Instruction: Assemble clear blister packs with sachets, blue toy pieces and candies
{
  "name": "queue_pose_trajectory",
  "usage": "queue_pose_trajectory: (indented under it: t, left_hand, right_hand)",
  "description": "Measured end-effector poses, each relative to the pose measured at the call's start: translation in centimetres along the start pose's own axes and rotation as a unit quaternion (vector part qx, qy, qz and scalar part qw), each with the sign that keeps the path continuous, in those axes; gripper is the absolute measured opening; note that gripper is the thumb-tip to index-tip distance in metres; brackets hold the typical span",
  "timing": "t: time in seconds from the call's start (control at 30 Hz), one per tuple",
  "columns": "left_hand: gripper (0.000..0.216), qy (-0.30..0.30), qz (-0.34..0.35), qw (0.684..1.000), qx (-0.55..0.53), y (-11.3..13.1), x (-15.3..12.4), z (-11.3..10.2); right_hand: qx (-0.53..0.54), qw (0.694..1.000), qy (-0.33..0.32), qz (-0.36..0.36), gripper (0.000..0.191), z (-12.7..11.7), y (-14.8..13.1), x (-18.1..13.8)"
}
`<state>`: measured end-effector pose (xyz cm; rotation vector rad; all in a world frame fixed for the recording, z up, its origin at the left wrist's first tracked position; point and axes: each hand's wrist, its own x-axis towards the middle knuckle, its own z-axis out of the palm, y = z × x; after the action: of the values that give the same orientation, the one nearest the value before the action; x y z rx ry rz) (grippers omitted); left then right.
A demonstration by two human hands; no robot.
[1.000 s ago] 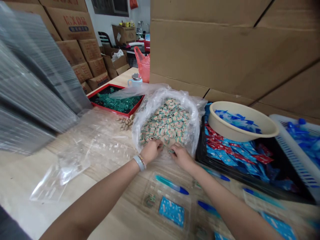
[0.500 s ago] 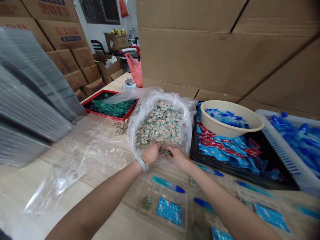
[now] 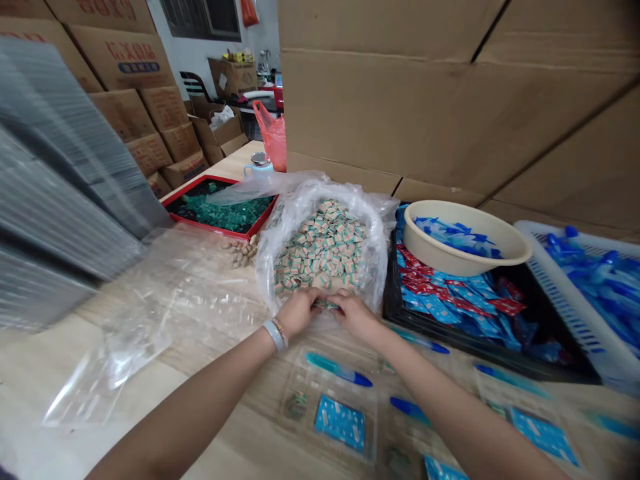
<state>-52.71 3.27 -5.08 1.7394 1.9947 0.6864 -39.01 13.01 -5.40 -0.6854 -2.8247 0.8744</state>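
Observation:
A clear plastic bag (image 3: 267, 257) stands open, its rim rolled down, full of small square beige-and-green pieces (image 3: 325, 247). At its near edge my left hand (image 3: 299, 312) is closed, fingertips pinching a few of those pieces. My right hand (image 3: 355, 315) meets it from the other side, thumb and fingers closed on the same little pieces. The fingertips almost touch, and the exact number of pieces between them is hidden. Below the hands lies a clear plastic tray (image 3: 367, 417) with a blue pen-shaped item (image 3: 340, 369) and a blue patterned packet (image 3: 340, 422).
Right of the bag, a black crate (image 3: 395, 303) of red and blue packets carries a cream basin (image 3: 467, 260). A white basket (image 3: 560, 300) of blue items is farther right. To the left are a red-rimmed tray (image 3: 250, 233), clear plastic sheets (image 3: 135, 333) and stacked grey trays (image 3: 65, 160).
Both hands have come slightly back toward the bag's near rim and closer together, with small pieces between the fingertips. The view has shifted slightly.

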Motion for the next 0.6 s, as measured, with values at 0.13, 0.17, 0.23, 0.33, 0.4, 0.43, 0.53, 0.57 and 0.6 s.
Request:
queue_pose_trajectory:
  t: [0.13,0.17,0.23,0.33,0.4,0.43,0.53,0.57,0.6]
  left_hand:
    - [0.023,0.006,-0.006,1.000,-0.018,0.0,-0.3,0.0]
    - [0.023,0.005,-0.010,1.000,-0.016,0.2,-0.3,-0.1]
    - [0.021,0.003,-0.014,1.000,-0.004,0.5,-0.3,-0.1]
    - [0.020,0.001,-0.018,1.000,0.014,1.0,-0.3,-0.2]
    - [0.021,0.000,-0.025,1.000,0.019,1.3,-0.3,-0.2]
    - [0.021,-0.001,-0.029,0.999,0.021,1.4,-0.3,-0.2]
    - [0.017,-0.007,-0.037,0.999,0.022,1.6,-0.3,-0.2]
    - [0.017,-0.009,-0.036,0.999,0.021,1.7,-0.4,-0.2]
    - [0.017,-0.008,-0.033,0.999,0.019,1.7,-0.4,-0.2]
  right_hand:
    - [0.002,1.000,-0.006,-0.012,0.032,0.0,-0.8,0.1]
    - [-0.001,1.000,-0.006,-0.011,0.032,0.0,-1.0,0.0]
    - [-0.009,1.000,-0.008,-0.005,0.031,0.0,-1.2,-0.1]
    - [-0.016,1.000,-0.006,0.002,0.029,0.2,-1.5,-0.2]
    - [-0.017,1.000,0.000,0.004,0.028,0.2,-1.6,-0.3]
    - [-0.019,1.000,0.003,0.006,0.027,0.3,-1.7,-0.4]
    - [-0.032,0.999,0.005,0.020,0.026,0.4,-1.8,-0.4]
    - [-0.040,0.999,0.008,0.027,0.025,0.5,-1.8,-0.4]
    - [-0.048,0.998,0.013,0.035,0.024,0.5,-1.8,-0.3]
